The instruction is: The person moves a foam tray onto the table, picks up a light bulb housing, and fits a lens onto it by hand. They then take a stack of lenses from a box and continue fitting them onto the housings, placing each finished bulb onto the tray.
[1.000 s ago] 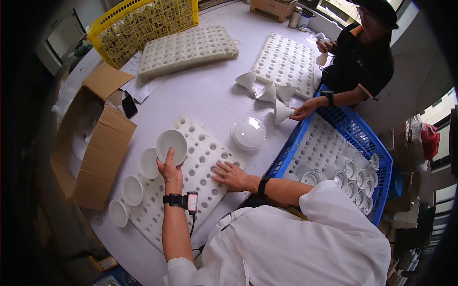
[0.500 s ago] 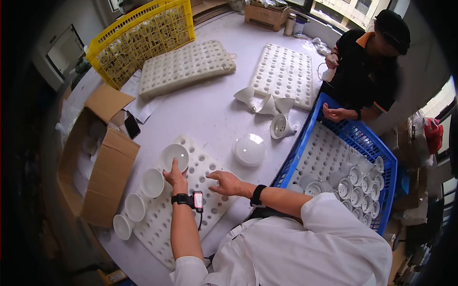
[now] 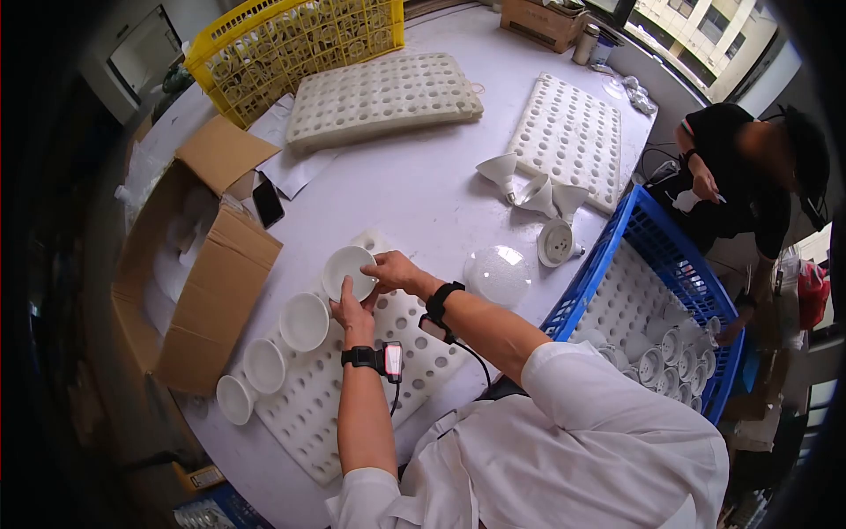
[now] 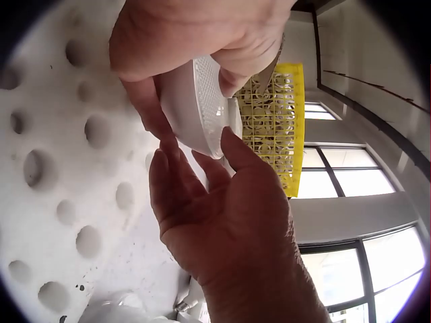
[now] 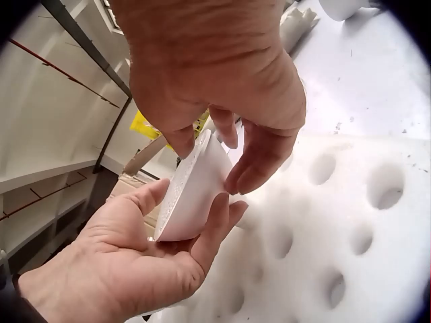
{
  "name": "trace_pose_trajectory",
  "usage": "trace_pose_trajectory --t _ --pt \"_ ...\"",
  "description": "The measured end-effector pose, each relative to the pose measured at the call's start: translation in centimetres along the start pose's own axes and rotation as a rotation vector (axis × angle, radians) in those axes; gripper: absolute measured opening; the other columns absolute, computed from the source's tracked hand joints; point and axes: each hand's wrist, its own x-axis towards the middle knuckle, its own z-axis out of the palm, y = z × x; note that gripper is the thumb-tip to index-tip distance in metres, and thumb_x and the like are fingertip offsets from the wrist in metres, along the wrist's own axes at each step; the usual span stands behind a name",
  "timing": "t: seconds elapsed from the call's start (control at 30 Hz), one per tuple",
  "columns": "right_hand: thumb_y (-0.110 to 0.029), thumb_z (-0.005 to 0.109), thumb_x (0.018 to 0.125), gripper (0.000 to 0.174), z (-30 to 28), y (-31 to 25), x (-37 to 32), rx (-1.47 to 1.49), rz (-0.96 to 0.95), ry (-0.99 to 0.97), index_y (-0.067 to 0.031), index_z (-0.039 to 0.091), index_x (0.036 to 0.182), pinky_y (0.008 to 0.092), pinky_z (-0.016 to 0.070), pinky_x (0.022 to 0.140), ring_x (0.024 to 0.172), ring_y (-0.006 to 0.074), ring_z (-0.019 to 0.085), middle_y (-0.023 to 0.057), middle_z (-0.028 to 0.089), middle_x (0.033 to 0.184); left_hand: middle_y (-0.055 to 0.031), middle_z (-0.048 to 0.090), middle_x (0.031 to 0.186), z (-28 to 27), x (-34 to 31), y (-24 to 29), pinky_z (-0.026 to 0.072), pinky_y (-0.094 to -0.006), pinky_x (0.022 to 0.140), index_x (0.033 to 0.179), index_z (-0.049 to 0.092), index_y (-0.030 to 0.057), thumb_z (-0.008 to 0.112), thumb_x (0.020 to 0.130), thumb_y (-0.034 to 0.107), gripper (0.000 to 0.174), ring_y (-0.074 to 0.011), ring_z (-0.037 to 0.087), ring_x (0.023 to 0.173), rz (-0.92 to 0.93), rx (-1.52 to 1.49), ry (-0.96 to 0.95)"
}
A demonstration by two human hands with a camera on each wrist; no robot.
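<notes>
Both hands are at a white lamp cup [image 3: 342, 269] with a stippled inner face, over the far corner of a white foam board [image 3: 410, 353] full of round holes. My left hand [image 3: 354, 310] holds it from the near side, thumb at the rim and fingers curled beneath, as the right wrist view shows. Opposite, my right hand [image 5: 222, 101] pinches the cup [image 5: 195, 192] between thumb and fingers. Three similar white cups [image 3: 304, 322] stand in a row along the board's left edge, tilted outward. A round clear-faced lamp [image 3: 500, 273] lies right of the board.
An open cardboard box [image 3: 216, 300] stands left, near a phone [image 3: 267, 201]. At the right is a blue crate [image 3: 608, 251] with lamp cups; another person [image 3: 740, 167] leans beside it. More foam boards [image 3: 388, 97], loose cups [image 3: 533, 192] and a yellow crate [image 3: 300, 53] lie farther back.
My right hand has left the foam board and moved left to the cup in my left hand. The other person has let go of a lamp cup and shifted right.
</notes>
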Motion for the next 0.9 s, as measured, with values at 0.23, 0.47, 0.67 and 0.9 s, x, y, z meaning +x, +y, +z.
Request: trace_pose_trajectory --t 0.23,0.47,0.67,0.9 --pt "-0.022 0.059 0.086 0.031 1.1 2.6 0.8 0.239 0.001 0.027 0.0037 0.062 0.103 0.0244 0.0491 0.058 0.063 0.0135 0.059 0.0088 0.063 0.077 -0.0128 0.052 0.118 -0.2 -0.7 -0.1 0.0592 -0.0432 0.07 0.122 0.044 0.0054 0.065 0.08 0.014 0.047 -0.0284 0.059 0.096 0.144 0.154 0.031" --pt "-0.026 0.064 0.082 0.049 1.1 1.9 -0.9 0.264 -0.01 0.076 0.0093 0.054 0.114 0.0272 0.0492 0.057 0.069 0.0191 0.061 0.0143 0.061 0.086 -0.0139 0.055 0.116 -0.2 -0.1 0.7 0.0602 -0.0373 0.065 0.123 0.047 0.0046 0.066 0.082 0.018 0.047 -0.029 0.062 0.093 0.154 0.171 -0.074" --pt "-0.02 0.058 0.085 0.046 -2.8 -3.1 -11.3 -0.011 -0.51 0.117 0.0033 0.05 0.123 0.0337 0.051 0.084 0.099 0.0266 0.062 0.0217 0.059 0.115 -0.0139 0.052 0.114 -0.9 0.2 1.2 0.0576 -0.0363 0.071 0.126 0.042 0.0035 0.064 0.083 0.043 0.062 -0.0301 0.063 0.088 0.1 0.235 -0.039" --pt "-0.023 0.071 0.074 0.05 -17.1 1.9 -19.4 -1.022 -0.574 0.575 -0.0076 0.056 0.12 0.0363 0.046 0.091 0.107 0.0286 0.054 0.0126 0.056 0.119 -0.0202 0.043 0.13 -5.2 -3.9 -1.3 0.0541 -0.0363 0.069 0.128 0.039 -0.0004 0.059 0.087 0.036 0.058 -0.0345 0.061 0.096 0.0 0.391 -0.176"
